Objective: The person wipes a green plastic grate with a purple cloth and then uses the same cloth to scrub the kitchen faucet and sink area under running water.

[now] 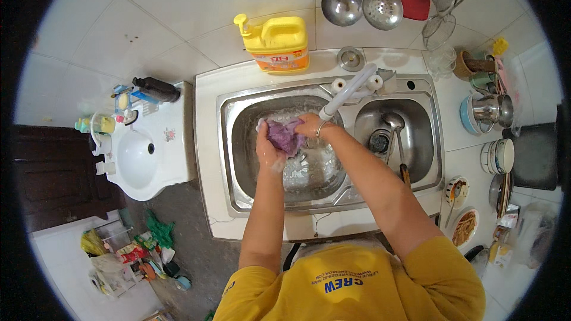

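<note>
A crumpled purple cloth (283, 137) is bunched between my two hands over the left basin (242, 153) of a steel double sink. My left hand (269, 153) is curled around its left side, the thumb up by its top edge. The fingers of my right hand (310, 125) are closed on its right side, with a bracelet at that wrist. Just above my right wrist hangs the end of the white faucet (351, 92). Water and suds lie in the basin beneath the cloth.
The right basin (419, 148) holds a ladle (397, 134). A yellow jug (277, 44) stands behind the sink, below hanging utensils (382, 8). Bowls (497, 156) and a plate of food (464, 227) sit on the right counter. A white washbasin (135, 153) is at the left.
</note>
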`<state>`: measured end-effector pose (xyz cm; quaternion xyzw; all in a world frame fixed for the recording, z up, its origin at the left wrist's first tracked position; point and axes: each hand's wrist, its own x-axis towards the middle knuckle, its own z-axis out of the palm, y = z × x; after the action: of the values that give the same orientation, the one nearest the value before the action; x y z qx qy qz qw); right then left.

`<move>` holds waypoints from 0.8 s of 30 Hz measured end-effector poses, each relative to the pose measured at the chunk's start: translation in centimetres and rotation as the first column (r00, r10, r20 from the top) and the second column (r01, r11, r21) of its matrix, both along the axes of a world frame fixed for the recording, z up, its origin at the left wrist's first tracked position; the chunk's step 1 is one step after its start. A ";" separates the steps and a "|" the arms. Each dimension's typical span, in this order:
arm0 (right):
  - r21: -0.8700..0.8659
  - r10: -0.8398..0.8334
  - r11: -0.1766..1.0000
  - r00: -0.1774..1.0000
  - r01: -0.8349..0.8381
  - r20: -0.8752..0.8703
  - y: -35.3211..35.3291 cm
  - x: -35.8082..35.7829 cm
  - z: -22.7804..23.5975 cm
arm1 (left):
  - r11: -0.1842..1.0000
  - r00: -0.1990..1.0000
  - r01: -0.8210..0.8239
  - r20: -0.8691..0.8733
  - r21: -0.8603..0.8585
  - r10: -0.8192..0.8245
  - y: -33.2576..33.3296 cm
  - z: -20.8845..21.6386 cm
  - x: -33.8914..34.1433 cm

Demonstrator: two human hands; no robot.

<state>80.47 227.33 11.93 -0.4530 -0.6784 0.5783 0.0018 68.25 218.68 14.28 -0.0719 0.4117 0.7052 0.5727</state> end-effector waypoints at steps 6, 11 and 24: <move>0.127 -0.203 0.972 0.978 0.197 0.040 -2.2 1.0 2.5 | 0.901 0.914 0.390 0.196 -0.189 -0.354 -0.4 -7.4 1.8; 0.591 -0.127 0.718 0.905 0.367 -0.407 -8.6 1.4 3.4 | 0.909 0.843 0.348 0.348 0.230 -0.411 1.1 -17.3 2.2; 0.722 -0.167 0.692 0.978 0.024 0.128 -4.8 2.2 -0.7 | 0.978 0.975 0.207 0.087 -0.004 -0.206 2.7 -11.6 9.0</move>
<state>82.70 222.54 11.27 -0.5023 -0.8225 0.2234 0.1458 77.24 221.37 2.70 -0.0628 0.3967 0.6355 0.6594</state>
